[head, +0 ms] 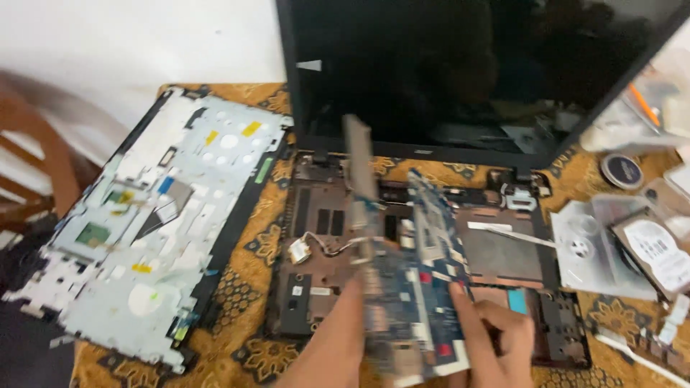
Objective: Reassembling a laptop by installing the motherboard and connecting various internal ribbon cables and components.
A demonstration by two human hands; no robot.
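A blue laptop circuit board (413,287), blurred by motion, is lifted and tilted above the open laptop base (316,223). My left hand (338,338) holds its lower left edge from below. My right hand (496,341) grips its lower right edge with fingers on the board's face. A grey metal piece (359,165) sticks up from the board's top left. The laptop's dark screen (467,72) stands upright behind the base.
A removed keyboard cover (154,230) lies underside up at the left on a patterned brown cloth (255,244). At the right lie a hard drive (658,248), a silver plate (586,248), a round tin (621,170) and small parts. A wooden chair (39,158) stands at far left.
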